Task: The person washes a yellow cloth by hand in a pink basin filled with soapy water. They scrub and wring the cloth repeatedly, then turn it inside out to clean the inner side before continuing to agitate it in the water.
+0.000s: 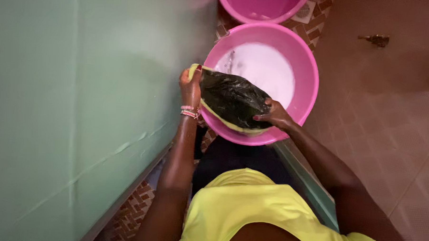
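Both hands clamp a wet black cloth with yellow trim (pixel 233 101), the left hand (pixel 191 88) gripping its upper end, the right hand (pixel 275 115) its lower edge, above a pink basin (pixel 307 66) of soapy water (pixel 268 70).

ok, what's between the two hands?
Head view: the wet dark cloth with yellow trim spans from left hand to right hand, over the pink basin.

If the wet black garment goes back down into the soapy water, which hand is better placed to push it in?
Probably the right hand: it lies on the wet black garment over the pink basin. The left hand pinches the yellow-trimmed edge at the near rim.
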